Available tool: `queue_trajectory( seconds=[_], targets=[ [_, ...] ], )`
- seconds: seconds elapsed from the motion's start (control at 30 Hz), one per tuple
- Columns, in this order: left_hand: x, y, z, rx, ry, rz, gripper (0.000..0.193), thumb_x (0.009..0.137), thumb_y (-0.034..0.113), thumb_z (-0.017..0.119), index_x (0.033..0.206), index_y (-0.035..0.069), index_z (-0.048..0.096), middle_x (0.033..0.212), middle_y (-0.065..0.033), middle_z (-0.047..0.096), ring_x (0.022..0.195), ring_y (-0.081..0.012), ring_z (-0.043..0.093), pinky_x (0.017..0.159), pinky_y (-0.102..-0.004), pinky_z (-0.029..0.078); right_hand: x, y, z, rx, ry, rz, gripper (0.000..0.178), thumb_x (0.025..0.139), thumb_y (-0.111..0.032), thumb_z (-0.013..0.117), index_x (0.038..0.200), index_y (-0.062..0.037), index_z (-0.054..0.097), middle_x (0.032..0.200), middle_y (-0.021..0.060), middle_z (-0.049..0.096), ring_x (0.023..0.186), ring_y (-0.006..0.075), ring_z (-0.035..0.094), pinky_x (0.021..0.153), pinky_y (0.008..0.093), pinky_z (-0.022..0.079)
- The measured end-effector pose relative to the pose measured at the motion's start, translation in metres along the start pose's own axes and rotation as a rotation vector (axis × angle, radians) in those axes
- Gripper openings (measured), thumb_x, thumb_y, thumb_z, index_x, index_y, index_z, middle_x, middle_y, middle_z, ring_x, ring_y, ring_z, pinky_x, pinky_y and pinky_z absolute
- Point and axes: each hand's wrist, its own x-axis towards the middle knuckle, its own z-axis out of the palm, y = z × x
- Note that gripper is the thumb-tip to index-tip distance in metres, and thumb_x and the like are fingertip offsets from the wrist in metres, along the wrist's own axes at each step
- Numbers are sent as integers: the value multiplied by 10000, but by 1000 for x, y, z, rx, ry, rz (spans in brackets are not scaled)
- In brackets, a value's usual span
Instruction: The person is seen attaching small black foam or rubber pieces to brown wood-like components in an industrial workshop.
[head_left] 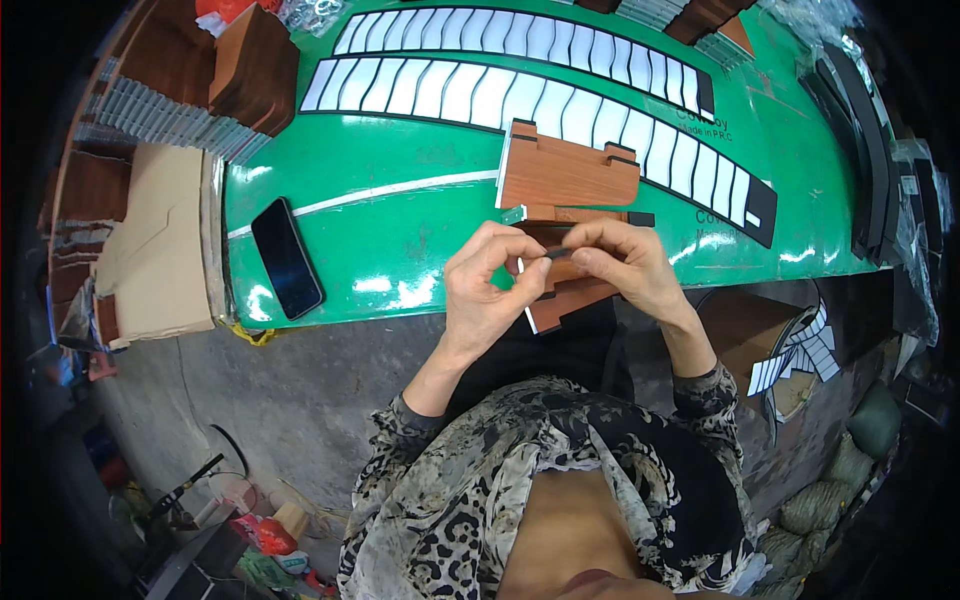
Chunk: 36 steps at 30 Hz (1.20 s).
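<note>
One small dark piece (557,254) sits over the surface's (400,235) near edge, between the left grip (488,285) and the right grip (632,268), each pinched closed on it, thumb to finger. It looks short and narrow; fingertips cover its ends. At least three brown boards (565,172) lie there, some partly behind the hands, so I cannot tell their full count. Two long black-and-white strips (440,90) and one phone (287,258) lie farther out.

Bright glare on green tabletop (390,240) — fisheye edges bent, corners black.
</note>
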Motion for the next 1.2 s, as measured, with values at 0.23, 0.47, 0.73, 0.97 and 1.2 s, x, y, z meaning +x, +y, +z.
queue_trajectory(
  seconds=[0.23, 0.47, 0.73, 0.97, 1.2],
  targets=[
    [-7, -8, 9, -203, 180, -254, 55, 815, 4, 655, 835, -2, 603, 838, 11, 519, 701, -46, 465, 615, -188, 381, 4, -7, 14, -381, 518, -444, 301, 708, -70, 736, 993, -45, 643, 924, 47, 634, 700, 154, 605, 578, 252, 492],
    [-13, -4, 17, -473, 210, -373, 63, 826, 14, 648, 866, 8, 600, 851, 11, 533, 746, -46, 481, 673, -186, 391, 10, -7, 27, -966, 575, -786, 311, 572, -148, 746, 867, -92, 667, 824, 7, 611, 703, 175, 591, 530, 270, 477],
    [-17, -3, 11, -611, 193, -453, 94, 836, 56, 670, 898, 4, 623, 817, 19, 602, 687, -19, 507, 595, -183, 417, 15, -4, 31, -927, 520, -841, 302, 568, -62, 722, 858, -30, 643, 803, 55, 599, 694, 205, 579, 576, 281, 500],
    [-20, -5, 11, -214, 215, -322, 313, 825, 13, 651, 1121, -4, 551, 886, -49, 611, 763, -72, 538, 651, -217, 436, 18, -1, 14, -991, 443, -721, 284, 580, -19, 723, 848, -28, 630, 813, 66, 608, 718, 214, 591, 580, 291, 499],
    [7, -45, 0, 236, 133, -20, 422, 738, 69, 723, 1143, 46, 604, 1085, -119, 594, 888, -225, 574, 759, -319, 481, 34, -8, 5, -696, 294, -455, 271, 644, -42, 756, 893, -51, 651, 848, 56, 628, 752, 226, 583, 632, 329, 487]
  ],
)
